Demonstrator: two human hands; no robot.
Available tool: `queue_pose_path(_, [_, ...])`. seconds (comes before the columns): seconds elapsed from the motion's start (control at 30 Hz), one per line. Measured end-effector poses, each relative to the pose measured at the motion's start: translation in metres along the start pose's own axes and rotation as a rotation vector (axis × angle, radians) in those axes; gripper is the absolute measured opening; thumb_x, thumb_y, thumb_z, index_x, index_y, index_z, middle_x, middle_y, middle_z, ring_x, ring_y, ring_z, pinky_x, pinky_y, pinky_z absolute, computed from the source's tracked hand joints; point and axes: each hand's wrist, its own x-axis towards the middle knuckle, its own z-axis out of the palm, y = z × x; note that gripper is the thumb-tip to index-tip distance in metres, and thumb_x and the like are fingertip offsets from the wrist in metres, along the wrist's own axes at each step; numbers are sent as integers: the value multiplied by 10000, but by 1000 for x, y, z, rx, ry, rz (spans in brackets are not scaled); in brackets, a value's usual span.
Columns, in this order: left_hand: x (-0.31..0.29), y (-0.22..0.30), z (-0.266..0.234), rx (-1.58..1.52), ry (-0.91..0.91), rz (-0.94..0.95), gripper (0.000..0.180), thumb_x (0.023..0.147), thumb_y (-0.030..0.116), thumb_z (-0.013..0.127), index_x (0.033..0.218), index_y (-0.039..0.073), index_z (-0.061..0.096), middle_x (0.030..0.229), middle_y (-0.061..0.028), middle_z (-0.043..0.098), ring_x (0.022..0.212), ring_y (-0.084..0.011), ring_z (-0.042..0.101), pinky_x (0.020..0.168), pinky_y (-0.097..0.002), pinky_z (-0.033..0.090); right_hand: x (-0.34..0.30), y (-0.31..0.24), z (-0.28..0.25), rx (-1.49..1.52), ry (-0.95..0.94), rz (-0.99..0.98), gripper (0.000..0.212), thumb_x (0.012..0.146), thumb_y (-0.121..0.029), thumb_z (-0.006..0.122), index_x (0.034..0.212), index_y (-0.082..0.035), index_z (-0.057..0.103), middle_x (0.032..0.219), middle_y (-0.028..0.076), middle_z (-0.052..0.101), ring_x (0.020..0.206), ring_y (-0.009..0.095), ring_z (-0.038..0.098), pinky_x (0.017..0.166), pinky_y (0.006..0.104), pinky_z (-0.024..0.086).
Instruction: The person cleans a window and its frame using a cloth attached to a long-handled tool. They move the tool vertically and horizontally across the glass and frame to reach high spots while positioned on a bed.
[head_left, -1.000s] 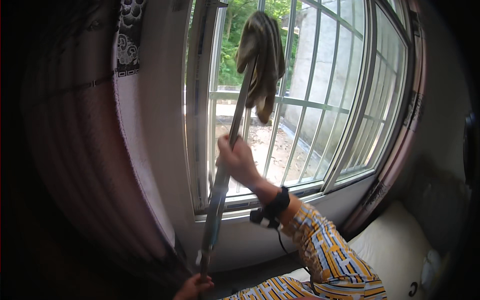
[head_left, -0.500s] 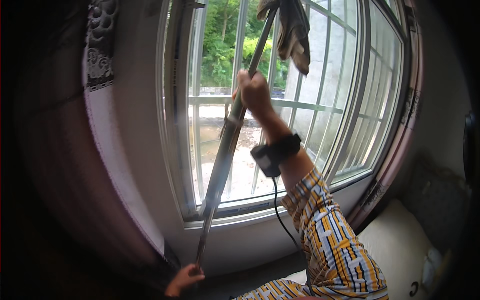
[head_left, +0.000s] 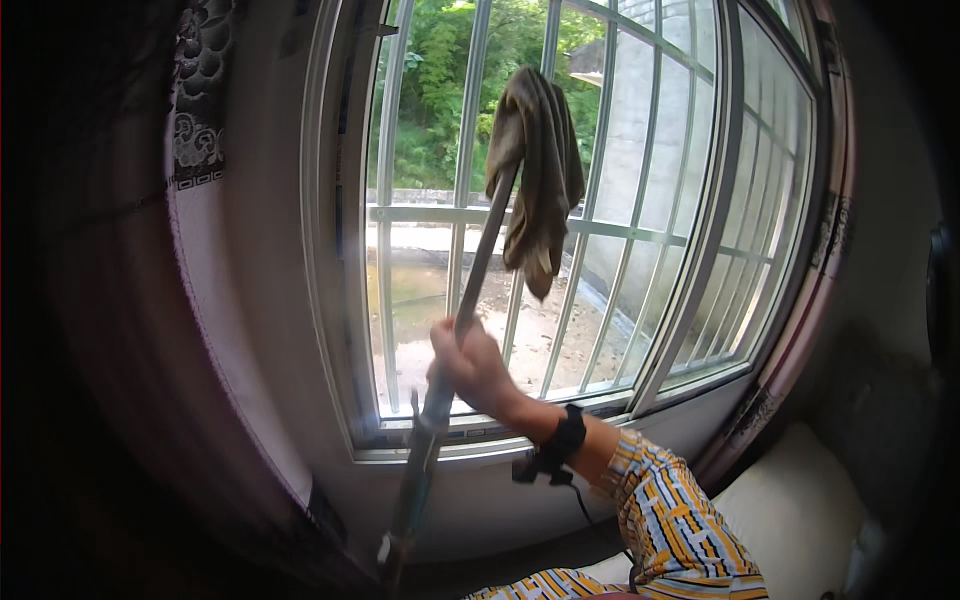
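Observation:
My right hand (head_left: 472, 368) is closed around a long pole (head_left: 487, 250) that slants up and to the right in front of the window. A wet-looking brown cloth (head_left: 535, 150) drapes over the pole's upper end, its folds hanging down against the window bars. Below my right hand the pole thickens and runs down to the lower left, smeared by motion and dark at its end. My left hand does not show. A black strap with a small device (head_left: 560, 445) sits on my right wrist, a cable trailing from it.
The window frame (head_left: 345, 300) surrounds metal bars (head_left: 465, 130), with trees and wet ground beyond. A patterned curtain (head_left: 205, 250) hangs at the left, another (head_left: 820, 250) at the right. A pale cushion-like thing (head_left: 790, 500) lies at the lower right.
My right hand and the pole have come down and slightly left, bringing the whole cloth into view. My left hand, earlier at the pole's lower end, has gone out of view.

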Motion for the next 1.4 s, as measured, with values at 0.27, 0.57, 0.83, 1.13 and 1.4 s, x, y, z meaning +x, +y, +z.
queue_pose_path(0.27, [51, 146, 11, 97, -102, 440, 155, 905, 215, 637, 879, 66, 602, 757, 4, 599, 686, -100, 554, 607, -255, 453, 198, -124, -26, -210, 97, -253, 357, 940, -299, 516, 718, -19, 532, 525, 96, 575, 436, 198, 589, 408, 314, 455])
queue_pose_path(0.57, [14, 11, -16, -194, 156, 90, 294, 881, 342, 662, 821, 61, 599, 694, -13, 614, 589, -120, 538, 525, -302, 440, 99, -64, 69, 165, 73, -189, 342, 920, -345, 581, 913, -16, 488, 608, 24, 527, 505, 109, 549, 474, 254, 445])
queue_pose_path(0.83, [6, 32, -45, -8, 130, 91, 291, 868, 331, 676, 808, 59, 592, 679, -9, 599, 587, -115, 529, 519, -302, 433, -21, -9, 109, 417, 0, 91, 315, 953, -263, 550, 1128, -55, 393, 765, 39, 556, 546, 97, 555, 491, 243, 465])
queue_pose_path(1.13, [26, 130, -25, 223, 248, 394, 290, 853, 319, 693, 794, 57, 584, 661, -4, 581, 586, -109, 520, 514, -301, 425, -49, 0, 118, 375, 122, 195, 352, 983, -292, 483, 1165, -54, 297, 929, 104, 560, 598, 179, 618, 526, 296, 542])
queue_pose_path(1.4, [32, 236, -4, 156, 353, 576, 254, 776, 196, 765, 758, 60, 552, 632, 42, 483, 601, -67, 440, 521, -269, 399, 107, -78, -45, 389, 466, -147, 409, 962, -483, 452, 1042, -84, 413, 648, 60, 495, 430, 185, 527, 373, 343, 471])
